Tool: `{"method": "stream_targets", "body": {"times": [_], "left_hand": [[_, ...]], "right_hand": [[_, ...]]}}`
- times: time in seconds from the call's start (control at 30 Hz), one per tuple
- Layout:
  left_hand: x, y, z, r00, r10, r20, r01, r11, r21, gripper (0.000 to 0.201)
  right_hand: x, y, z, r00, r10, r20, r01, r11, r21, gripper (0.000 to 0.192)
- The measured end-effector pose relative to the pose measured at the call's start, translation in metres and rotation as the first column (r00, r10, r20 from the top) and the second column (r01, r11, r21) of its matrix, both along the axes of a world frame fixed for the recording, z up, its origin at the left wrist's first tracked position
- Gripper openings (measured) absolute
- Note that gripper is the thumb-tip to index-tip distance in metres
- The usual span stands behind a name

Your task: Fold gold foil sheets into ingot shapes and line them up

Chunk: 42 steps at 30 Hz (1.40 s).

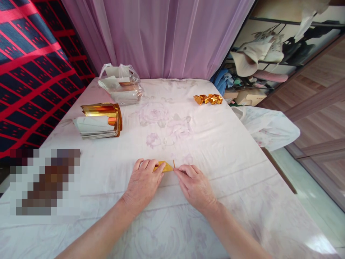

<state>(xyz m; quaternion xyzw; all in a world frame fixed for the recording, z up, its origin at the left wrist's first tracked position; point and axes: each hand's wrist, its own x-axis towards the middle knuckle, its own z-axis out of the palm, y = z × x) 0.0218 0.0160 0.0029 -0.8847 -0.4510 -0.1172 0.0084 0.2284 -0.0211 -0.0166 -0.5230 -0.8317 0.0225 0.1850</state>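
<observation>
Folded paper piece lying on table near edge, between left hand and right hand; paper stack sitting far left; plastic bag resting behind stack; folded pieces lying far right; curtain hanging behind table

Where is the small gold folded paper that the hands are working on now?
In the head view, the gold folded paper lies on the flowered tablecloth near the table's front middle, under the left hand's fingertips, with the right hand touching its right end.
</observation>
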Motion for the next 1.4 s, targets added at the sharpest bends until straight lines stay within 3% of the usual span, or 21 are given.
{"method": "stream_targets", "body": {"times": [0.3,0.57,0.67,0.77,0.93,1.23,1.4], "left_hand": [[-0.016,0.006,-0.008,0.988,-0.048,0.144,0.05,0.999,-0.013,0.03],[-0.042,0.007,-0.013,0.974,0.023,0.223,-0.029,0.999,0.025,0.035],[-0.046,0.002,-0.011,0.972,0.036,0.234,-0.033,0.999,-0.017,0.027],[-0.045,-0.002,-0.009,0.96,0.01,0.279,0.0,0.999,-0.038,0.018],[-0.043,-0.003,-0.011,0.936,-0.051,0.347,0.046,0.999,0.022,0.024],[-0.038,0.002,-0.01,0.946,-0.064,0.316,0.051,0.997,0.049,0.024],[-0.037,0.004,-0.007,0.947,-0.072,0.312,0.052,0.996,0.073,0.025]], "right_hand": [[0.008,0.013,0.001,0.958,-0.074,-0.277,0.076,0.997,-0.002,0.029],[0.004,0.04,-0.007,0.916,-0.153,-0.372,0.144,0.988,-0.051,0.027],[0.001,0.041,-0.009,0.917,-0.151,-0.368,0.154,0.988,-0.022,0.026],[0.0,0.039,-0.011,0.933,-0.127,-0.337,0.143,0.989,0.022,0.026],[0.0,0.037,-0.011,0.933,-0.091,-0.347,0.114,0.992,0.048,0.022],[0.002,0.031,-0.006,0.895,0.055,-0.443,-0.061,0.998,0.001,0.022],[0.001,0.029,-0.003,0.897,0.055,-0.438,-0.071,0.997,-0.019,0.027]]}}
